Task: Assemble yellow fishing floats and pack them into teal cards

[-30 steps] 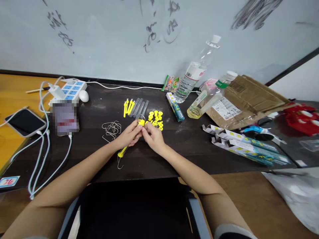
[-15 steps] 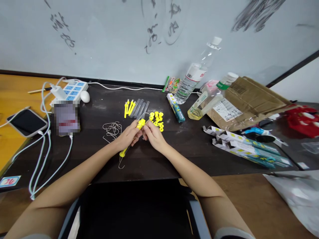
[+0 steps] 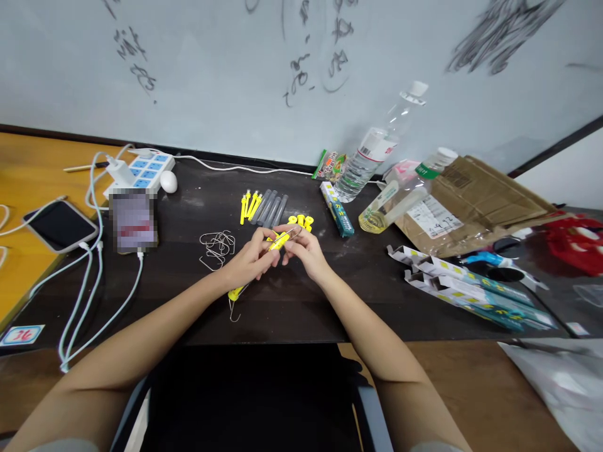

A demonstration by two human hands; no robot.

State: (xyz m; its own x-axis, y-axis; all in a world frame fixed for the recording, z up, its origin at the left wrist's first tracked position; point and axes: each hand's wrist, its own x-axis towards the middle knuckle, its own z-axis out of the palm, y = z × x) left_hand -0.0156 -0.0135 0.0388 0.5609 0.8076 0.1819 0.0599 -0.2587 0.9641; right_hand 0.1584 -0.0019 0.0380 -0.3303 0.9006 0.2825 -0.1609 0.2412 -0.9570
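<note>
My left hand point(image 3: 249, 262) is closed round a yellow plastic piece point(image 3: 279, 241) over the dark table. My right hand point(image 3: 308, 252) pinches a bent metal wire hook point(image 3: 293, 231) at the right end of that piece. The wire lies along the yellow plastic; how they join is hidden by my fingers. Below my left hand, a yellow end cap point(image 3: 234, 294) shows with a thin wire hook point(image 3: 235, 312) sticking out; the rest is covered. Beyond the hands lie yellow sticks point(image 3: 249, 206), clear tubes point(image 3: 270, 208) and yellow caps point(image 3: 301, 220). Loose wire hooks point(image 3: 217, 247) lie left.
At the left are a power strip point(image 3: 145, 172), a phone point(image 3: 61, 225), another screen point(image 3: 134, 223) and white cables. Two bottles point(image 3: 370, 160), a small teal box point(image 3: 337, 210), a snack packet point(image 3: 330, 164), a cardboard parcel point(image 3: 475, 194) and several long boxes point(image 3: 475, 289) occupy the right.
The wire hook at my right fingers has turned lower, along the yellow piece. Both hands have come slightly nearer the yellow caps, hiding more of them. The whole view has shifted a little.
</note>
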